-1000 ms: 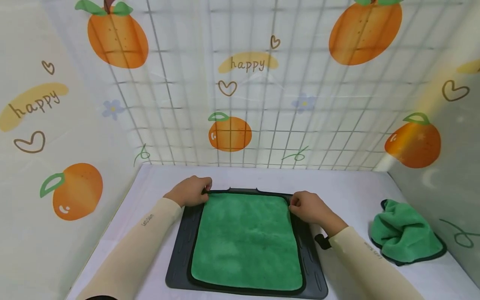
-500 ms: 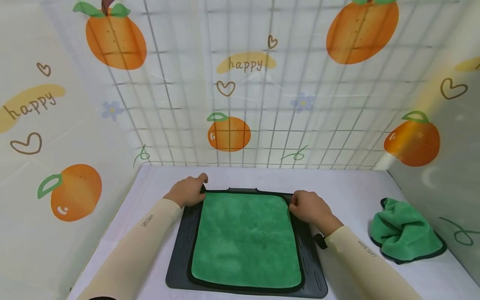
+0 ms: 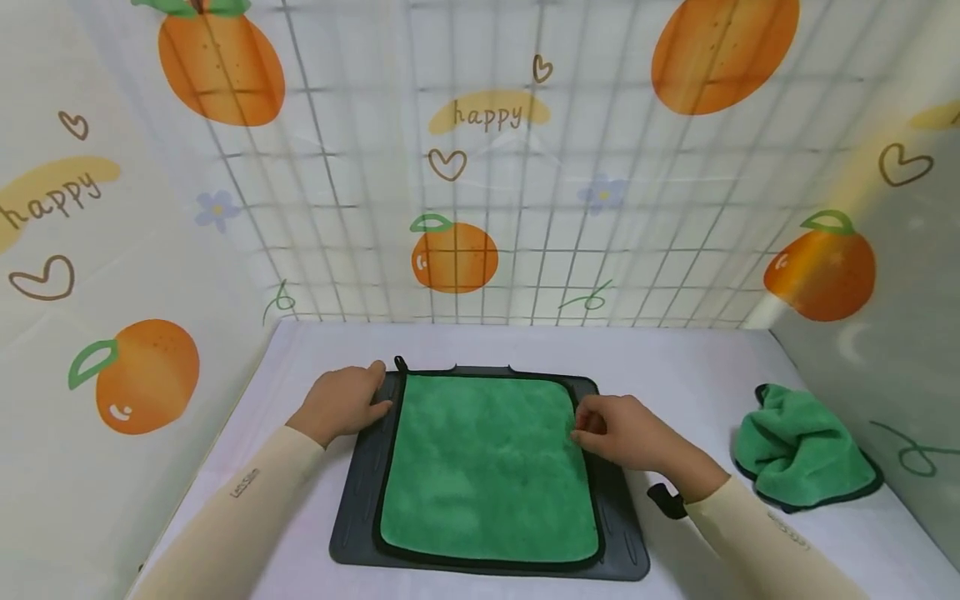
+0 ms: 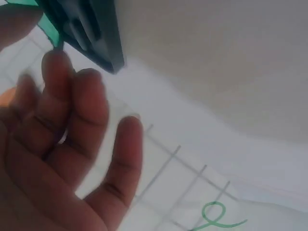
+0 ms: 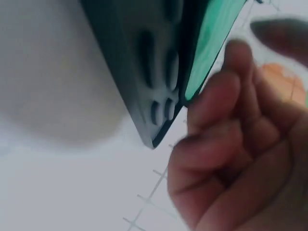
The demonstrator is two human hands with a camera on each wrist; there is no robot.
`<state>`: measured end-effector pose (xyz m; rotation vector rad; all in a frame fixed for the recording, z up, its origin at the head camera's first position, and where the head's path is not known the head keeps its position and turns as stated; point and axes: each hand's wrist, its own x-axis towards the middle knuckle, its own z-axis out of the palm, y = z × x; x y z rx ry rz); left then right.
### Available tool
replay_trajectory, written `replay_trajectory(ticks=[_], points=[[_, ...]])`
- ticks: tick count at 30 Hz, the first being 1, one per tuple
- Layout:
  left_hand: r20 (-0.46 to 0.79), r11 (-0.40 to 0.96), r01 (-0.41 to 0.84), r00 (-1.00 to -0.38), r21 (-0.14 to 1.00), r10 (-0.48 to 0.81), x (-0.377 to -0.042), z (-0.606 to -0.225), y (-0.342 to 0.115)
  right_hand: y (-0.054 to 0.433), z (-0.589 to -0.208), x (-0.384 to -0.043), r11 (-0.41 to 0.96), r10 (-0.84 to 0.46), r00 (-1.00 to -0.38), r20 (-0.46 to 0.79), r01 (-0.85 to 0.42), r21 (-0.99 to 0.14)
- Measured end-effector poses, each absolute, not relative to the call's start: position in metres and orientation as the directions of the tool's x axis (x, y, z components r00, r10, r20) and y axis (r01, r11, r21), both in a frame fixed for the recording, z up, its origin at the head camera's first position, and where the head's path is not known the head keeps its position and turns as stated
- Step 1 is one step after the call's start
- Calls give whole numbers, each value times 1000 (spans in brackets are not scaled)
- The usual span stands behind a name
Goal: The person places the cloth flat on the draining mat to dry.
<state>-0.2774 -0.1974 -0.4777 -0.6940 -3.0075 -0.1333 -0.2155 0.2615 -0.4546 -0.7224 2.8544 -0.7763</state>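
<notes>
A green cloth [image 3: 487,471] with black edging lies spread flat over a dark grey board [image 3: 351,521], whose ridged sides show left and right of it. A small black loop [image 3: 401,364] stands out at the cloth's far left corner. My left hand [image 3: 337,406] is at the board's upper left edge, beside that corner, fingers loose and holding nothing; the left wrist view shows its fingers [image 4: 129,149] apart. At the cloth's upper right edge is my right hand [image 3: 633,432], fingers loosely bent; a gap shows between its thumb [image 5: 284,36] and fingers in the right wrist view.
A second green cloth [image 3: 802,454] lies crumpled on the white table [image 3: 667,354] at the right. Printed curtains [image 3: 480,192] with oranges and a grid stand behind and at both sides. A black camera strap piece [image 3: 666,502] hangs by the right wrist.
My left hand has let go of the cloth's far left corner and moved left and nearer, uncovering the loop. My right hand has shifted slightly nearer along the right edge, its thumb and fingers parting.
</notes>
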Motion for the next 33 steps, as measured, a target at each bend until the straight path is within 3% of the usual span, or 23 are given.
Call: replay_trajectory(ticks=[4, 9, 15, 20, 25, 33], points=[[146, 823, 556, -829, 116, 539, -251, -479, -202, 260, -456, -194, 650, -610, -791, 47, -533, -541], [187, 648, 732, -680, 210, 709, -214, -477, -196, 258, -455, -166, 492, -738, -669, 85, -620, -611], [166, 523, 805, -577, 282, 799, -172, -479, -194, 256, -449, -141, 371, -835, -546, 66, -647, -666], [165, 481, 837, -529, 261, 832, -150, -481, -193, 257, -448, -134, 395, -850, -527, 19, -661, -638], [148, 479, 841, -523, 251, 840, -137, -485, -194, 264, -456, -133, 410, -847, -531, -12, -638, -652], [194, 463, 864, -498, 197, 846, -130, -485, -196, 269, -466, -133, 352, -860, -504, 81, -701, -620]])
